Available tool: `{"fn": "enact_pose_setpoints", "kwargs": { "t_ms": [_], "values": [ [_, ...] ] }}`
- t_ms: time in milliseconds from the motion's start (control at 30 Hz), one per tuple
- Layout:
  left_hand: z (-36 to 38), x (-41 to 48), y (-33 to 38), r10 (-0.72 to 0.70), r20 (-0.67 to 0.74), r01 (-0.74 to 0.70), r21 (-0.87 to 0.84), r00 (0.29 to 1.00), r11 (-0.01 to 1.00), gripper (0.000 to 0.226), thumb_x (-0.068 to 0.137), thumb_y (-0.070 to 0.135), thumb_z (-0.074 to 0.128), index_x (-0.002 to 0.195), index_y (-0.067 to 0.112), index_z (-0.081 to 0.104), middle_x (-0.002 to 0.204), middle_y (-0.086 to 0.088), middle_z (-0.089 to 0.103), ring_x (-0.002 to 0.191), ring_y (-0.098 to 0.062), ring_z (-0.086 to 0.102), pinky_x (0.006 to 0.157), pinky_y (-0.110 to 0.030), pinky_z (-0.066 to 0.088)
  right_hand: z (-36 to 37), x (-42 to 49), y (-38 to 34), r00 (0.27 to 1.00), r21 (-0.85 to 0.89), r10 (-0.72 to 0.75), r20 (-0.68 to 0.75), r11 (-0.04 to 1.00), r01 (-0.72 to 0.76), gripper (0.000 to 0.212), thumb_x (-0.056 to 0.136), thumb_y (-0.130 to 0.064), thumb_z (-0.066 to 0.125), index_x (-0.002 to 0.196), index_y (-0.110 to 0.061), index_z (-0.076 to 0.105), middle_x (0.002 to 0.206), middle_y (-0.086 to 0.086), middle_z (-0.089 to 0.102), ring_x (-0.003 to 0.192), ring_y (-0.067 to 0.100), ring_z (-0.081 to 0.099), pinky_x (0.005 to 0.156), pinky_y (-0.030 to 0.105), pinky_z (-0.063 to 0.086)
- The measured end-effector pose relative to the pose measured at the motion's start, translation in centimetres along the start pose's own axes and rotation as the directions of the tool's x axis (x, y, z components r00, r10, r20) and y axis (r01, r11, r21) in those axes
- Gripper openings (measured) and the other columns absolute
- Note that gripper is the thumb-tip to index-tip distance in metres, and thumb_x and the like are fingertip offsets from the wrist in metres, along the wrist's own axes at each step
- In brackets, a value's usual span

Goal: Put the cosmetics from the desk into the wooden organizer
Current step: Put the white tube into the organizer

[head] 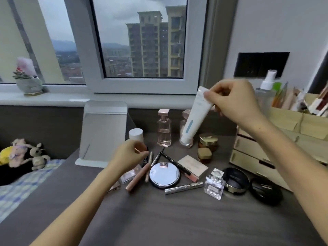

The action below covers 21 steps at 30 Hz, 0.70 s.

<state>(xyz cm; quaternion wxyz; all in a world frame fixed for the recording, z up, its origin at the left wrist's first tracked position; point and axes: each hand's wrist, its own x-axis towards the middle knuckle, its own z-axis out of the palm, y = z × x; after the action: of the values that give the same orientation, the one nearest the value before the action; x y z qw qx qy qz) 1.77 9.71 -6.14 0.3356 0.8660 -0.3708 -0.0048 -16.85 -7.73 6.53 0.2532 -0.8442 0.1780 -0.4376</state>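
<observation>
My right hand (232, 100) grips the top end of a white tube (193, 119) with a pale blue stripe, held cap-down and tilted above the desk, left of the wooden organizer (284, 132). My left hand (128, 155) hovers over a cluster of pens and pencils (149, 162), its fingers curled; something thin may sit between the fingertips, but I cannot tell. On the desk lie a round silver compact (164, 174), a pink palette (192, 165), a silver mascara (183, 187), a small square perfume (213, 183) and two black compacts (236, 181).
A tilted mirror (103, 132) stands at the back left beside a white-capped jar (136, 134). A tall pink perfume bottle (164, 128) and gold-lidded jars (207, 142) stand at the back. The organizer's top holds a spray bottle (266, 91) and several items. A bed with plush toys (23, 155) lies left.
</observation>
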Motion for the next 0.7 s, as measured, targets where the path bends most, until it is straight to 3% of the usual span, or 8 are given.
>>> {"fn": "enact_pose_setpoints", "kwargs": {
  "t_ms": [67, 200, 333, 467, 600, 700],
  "values": [
    [1.1, 1.0, 2.5, 0.082, -0.03, -0.083, -0.041, 0.996, 0.996, 0.006, 0.079, 0.021, 0.068, 0.082, 0.016, 0.07, 0.075, 0.006, 0.065, 0.072, -0.01, 0.062, 0.065, -0.02, 0.045, -3.3, 0.6, 0.0, 0.993, -0.019, -0.009, -0.119, 1.0, 0.007, 0.01, 0.085, -0.021, 0.064, 0.081, -0.012, 0.068, 0.068, -0.003, 0.062, 0.059, 0.009, 0.055, 0.053, 0.024, 0.044],
    [2.8, 3.3, 7.8, 0.209, -0.099, -0.22, -0.113, 0.973, 0.969, 0.011, 0.077, 0.021, 0.069, 0.069, 0.027, 0.065, 0.065, 0.014, 0.062, 0.064, -0.001, 0.057, 0.055, -0.005, 0.034, -10.4, 2.2, 0.6, 0.92, -0.138, -0.018, -0.392, 0.99, -0.039, 0.017, 0.078, -0.02, 0.062, 0.074, -0.005, 0.069, 0.068, 0.015, 0.064, 0.063, 0.02, 0.053, 0.063, 0.037, 0.048],
    [4.4, 5.6, 13.6, 0.317, -0.099, -0.332, -0.256, 0.943, 0.908, 0.005, 0.081, 0.026, 0.067, 0.08, 0.022, 0.07, 0.079, 0.006, 0.069, 0.076, -0.005, 0.062, 0.068, -0.017, 0.044, -16.8, 3.9, 1.9, 0.823, -0.406, -0.124, -0.554, 0.903, -0.137, 0.026, 0.077, -0.02, 0.057, 0.074, 0.003, 0.068, 0.069, 0.018, 0.065, 0.068, 0.029, 0.057, 0.063, 0.034, 0.043],
    [6.1, 7.3, 18.4, 0.388, -0.067, -0.387, -0.338, 0.919, 0.858, 0.009, 0.083, 0.028, 0.065, 0.088, 0.022, 0.069, 0.083, 0.006, 0.068, 0.08, -0.006, 0.061, 0.074, -0.024, 0.047, -18.3, 6.1, 4.2, 0.826, -0.554, -0.15, -0.544, 0.803, -0.22, 0.025, 0.083, -0.018, 0.053, 0.081, 0.001, 0.07, 0.082, 0.02, 0.07, 0.08, 0.035, 0.062, 0.073, 0.037, 0.045],
    [7.8, 8.9, 21.9, 0.459, -0.027, -0.43, -0.399, 0.888, 0.81, 0.018, 0.085, 0.029, 0.063, 0.1, 0.021, 0.065, 0.091, 0.01, 0.063, 0.082, 0.0, 0.058, 0.068, -0.016, 0.045, -16.7, 8.4, 8.1, 0.862, -0.576, -0.065, -0.503, 0.769, -0.279, 0.024, 0.09, -0.016, 0.052, 0.085, 0.002, 0.068, 0.089, 0.018, 0.069, 0.081, 0.026, 0.061, 0.061, 0.024, 0.037],
    [8.8, 10.1, 23.2, 0.472, 0.026, -0.414, -0.439, 0.881, 0.797, 0.034, 0.083, 0.034, 0.064, 0.114, 0.02, 0.06, 0.104, 0.008, 0.061, 0.093, -0.007, 0.061, 0.079, -0.023, 0.049, -15.3, 10.0, 10.8, 0.862, -0.544, 0.027, -0.507, 0.765, -0.344, 0.025, 0.093, -0.017, 0.051, 0.088, 0.001, 0.067, 0.091, 0.018, 0.068, 0.084, 0.03, 0.063, 0.062, 0.024, 0.037]
  ]
}}
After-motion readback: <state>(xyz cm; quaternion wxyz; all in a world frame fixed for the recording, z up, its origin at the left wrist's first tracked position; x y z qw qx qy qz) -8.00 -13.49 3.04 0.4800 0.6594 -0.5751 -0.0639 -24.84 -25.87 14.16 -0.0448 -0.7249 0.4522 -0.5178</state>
